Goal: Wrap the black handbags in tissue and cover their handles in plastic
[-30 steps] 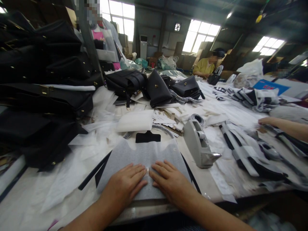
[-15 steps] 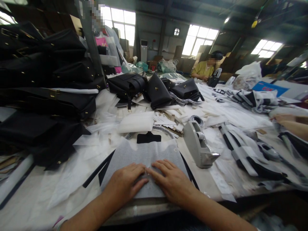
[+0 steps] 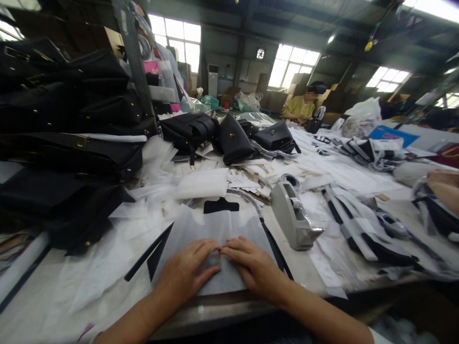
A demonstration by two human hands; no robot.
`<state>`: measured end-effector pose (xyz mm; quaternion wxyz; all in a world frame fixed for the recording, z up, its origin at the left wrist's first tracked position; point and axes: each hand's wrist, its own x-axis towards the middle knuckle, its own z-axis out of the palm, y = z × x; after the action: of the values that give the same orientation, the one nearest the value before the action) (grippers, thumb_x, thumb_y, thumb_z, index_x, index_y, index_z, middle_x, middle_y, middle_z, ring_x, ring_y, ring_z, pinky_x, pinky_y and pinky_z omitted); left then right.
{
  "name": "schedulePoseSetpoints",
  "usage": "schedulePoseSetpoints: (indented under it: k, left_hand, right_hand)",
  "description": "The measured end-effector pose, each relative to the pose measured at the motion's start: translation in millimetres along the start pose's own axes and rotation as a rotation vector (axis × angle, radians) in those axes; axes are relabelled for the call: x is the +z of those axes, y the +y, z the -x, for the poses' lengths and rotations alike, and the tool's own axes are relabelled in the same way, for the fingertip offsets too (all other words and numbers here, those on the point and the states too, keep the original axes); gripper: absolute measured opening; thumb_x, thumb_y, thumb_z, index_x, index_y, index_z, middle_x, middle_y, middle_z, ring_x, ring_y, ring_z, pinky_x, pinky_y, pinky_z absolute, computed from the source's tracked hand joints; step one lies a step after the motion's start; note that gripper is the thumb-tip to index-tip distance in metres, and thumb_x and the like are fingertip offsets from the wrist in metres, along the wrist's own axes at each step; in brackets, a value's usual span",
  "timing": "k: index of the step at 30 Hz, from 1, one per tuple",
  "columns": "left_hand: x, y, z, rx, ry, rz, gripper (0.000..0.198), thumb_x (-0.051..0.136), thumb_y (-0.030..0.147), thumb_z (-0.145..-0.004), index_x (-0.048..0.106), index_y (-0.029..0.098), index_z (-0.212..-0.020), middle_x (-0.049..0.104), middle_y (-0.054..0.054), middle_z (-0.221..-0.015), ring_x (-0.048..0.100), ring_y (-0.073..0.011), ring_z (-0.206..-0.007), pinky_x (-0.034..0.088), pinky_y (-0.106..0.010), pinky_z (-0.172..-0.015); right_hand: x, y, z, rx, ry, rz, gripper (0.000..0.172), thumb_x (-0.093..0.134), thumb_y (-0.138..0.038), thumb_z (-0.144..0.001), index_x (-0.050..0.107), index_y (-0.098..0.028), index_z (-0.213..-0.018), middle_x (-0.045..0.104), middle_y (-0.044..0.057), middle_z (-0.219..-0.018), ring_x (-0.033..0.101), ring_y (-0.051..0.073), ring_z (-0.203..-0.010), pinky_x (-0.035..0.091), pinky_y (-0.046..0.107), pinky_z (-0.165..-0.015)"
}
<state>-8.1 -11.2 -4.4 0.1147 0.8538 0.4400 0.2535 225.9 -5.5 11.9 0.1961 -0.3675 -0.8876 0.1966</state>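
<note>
In front of me lies a flat black bag (image 3: pixel 153 260), mostly covered by a thin white wrapping sheet (image 3: pixel 186 229). A dark tab and a wrapped handle show at its far edge. My left hand (image 3: pixel 188 267) rests on the left of the sheet, fingers stretched toward the middle, thumb apart. From the other side my right hand (image 3: pixel 253 267) lies on the sheet with its fingers extended. The fingertips of both hands meet at the centre line; whether they pinch anything small there is hidden. A grey tape dispenser (image 3: pixel 294 217) stands to the right of the bag.
Black bags (image 3: pixel 68 110) are piled high on the left. More black bags (image 3: pixel 234 138) lie behind loose white sheets. Wrapped straps (image 3: pixel 358 229) and a co-worker's hand (image 3: pixel 444 184) are on the right. Another person (image 3: pixel 303 105) sits farther back. The table edge is close to me.
My right hand's fingers have drawn closer together and moved slightly, meeting the left fingertips at the sheet's middle. The left hand barely shifts. The co-worker's hand at right has moved.
</note>
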Motion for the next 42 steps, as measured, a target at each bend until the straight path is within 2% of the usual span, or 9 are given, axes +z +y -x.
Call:
schedulePoseSetpoints:
  k: [3, 11, 18, 22, 24, 29, 34, 38, 42]
  left_hand:
    - [0.6, -1, 2, 0.091, -0.011, -0.042, 0.036, 0.058, 0.035, -0.093, 0.057, 0.029, -0.129, 0.067, -0.002, -0.126, 0.066, -0.0204, -0.111, 0.057, -0.032, -0.092]
    - [6.4, -4, 6, 0.228, 0.128, -0.1, 0.031, 0.051, 0.033, -0.097, 0.067, 0.018, -0.119, 0.073, -0.006, -0.116, 0.07, -0.0211, -0.105, 0.055, -0.036, -0.097]
    - [1.2, 0, 2, 0.091, -0.013, -0.111, 0.028, 0.053, 0.031, -0.095, 0.066, 0.019, -0.116, 0.068, -0.008, -0.124, 0.067, -0.0226, -0.11, 0.057, -0.035, -0.092]
    - [5.0, -1, 3, 0.17, -0.047, -0.286, 0.045, 0.049, 0.035, -0.097, 0.049, 0.016, -0.138, 0.054, -0.011, -0.142, 0.051, -0.0274, -0.131, 0.036, -0.052, -0.113]
    - [4.2, 0, 0, 0.191, -0.085, -0.339, 0.048, 0.047, 0.036, -0.098, 0.045, 0.018, -0.142, 0.054, -0.01, -0.143, 0.05, -0.027, -0.132, 0.028, -0.055, -0.116]
    - [-9.1, -2, -15, 0.192, -0.198, -0.319, 0.049, 0.049, 0.041, -0.096, 0.05, 0.02, -0.139, 0.054, -0.009, -0.143, 0.052, -0.0288, -0.13, 0.03, -0.054, -0.113]
    - [-13.7, -9, -12, 0.173, -0.184, -0.314, 0.054, 0.046, 0.05, -0.095, 0.043, 0.029, -0.145, 0.041, -0.007, -0.153, 0.04, -0.0298, -0.139, 0.032, -0.054, -0.112]
    - [-10.3, -14, -2, 0.17, -0.135, -0.349, 0.055, 0.047, 0.045, -0.096, 0.036, 0.03, -0.149, 0.037, -0.006, -0.155, 0.038, -0.0295, -0.141, 0.031, -0.055, -0.113]
    - [-10.7, -19, -3, 0.173, -0.177, -0.322, 0.06, 0.049, 0.045, -0.095, 0.033, 0.029, -0.15, 0.037, -0.004, -0.155, 0.038, -0.028, -0.14, 0.033, -0.051, -0.114]
  right_hand:
    - [6, 3, 5, 0.012, 0.082, -0.02, 0.048, 0.04, -0.005, -0.091, 0.052, -0.021, -0.135, 0.062, 0.008, -0.128, 0.054, 0.018, -0.122, 0.033, 0.042, -0.116]
    - [8, -1, 6, -0.022, 0.026, 0.141, 0.054, 0.039, -0.003, -0.085, 0.052, -0.013, -0.137, 0.06, 0.012, -0.135, 0.051, 0.021, -0.128, 0.034, 0.045, -0.116]
    - [6, -3, 5, 0.014, -0.139, 0.232, 0.069, 0.043, -0.004, -0.082, 0.04, -0.023, -0.148, 0.05, 0.006, -0.147, 0.04, 0.021, -0.138, 0.027, 0.045, -0.119]
    - [6, -7, 4, 0.107, -0.162, 0.348, 0.066, 0.046, -0.008, -0.084, 0.039, -0.02, -0.149, 0.033, 0.012, -0.157, 0.025, 0.032, -0.146, 0.024, 0.056, -0.117]
    - [3, -9, 1, 0.147, -0.175, 0.381, 0.066, 0.049, -0.012, -0.085, 0.037, -0.02, -0.15, 0.03, 0.015, -0.158, 0.026, 0.036, -0.145, 0.025, 0.059, -0.115]
    - [-14, -9, -7, 0.151, -0.187, 0.383, 0.06, 0.052, -0.024, -0.088, 0.042, -0.025, -0.147, 0.039, 0.012, -0.154, 0.04, 0.035, -0.137, 0.031, 0.056, -0.111]
    - [-15, 2, 0, 0.17, -0.11, 0.4, 0.062, 0.052, -0.029, -0.09, 0.036, -0.029, -0.15, 0.028, 0.009, -0.16, 0.022, 0.034, -0.147, 0.018, 0.062, -0.116]
    - [-9, 7, 8, 0.171, -0.056, 0.411, 0.061, 0.051, -0.028, -0.091, 0.035, -0.029, -0.151, 0.023, 0.008, -0.161, 0.017, 0.033, -0.149, 0.021, 0.061, -0.117]
    - [-9, 7, 8, 0.186, -0.059, 0.396, 0.062, 0.05, -0.029, -0.092, 0.033, -0.026, -0.152, 0.022, 0.009, -0.161, 0.016, 0.032, -0.149, 0.024, 0.06, -0.117]
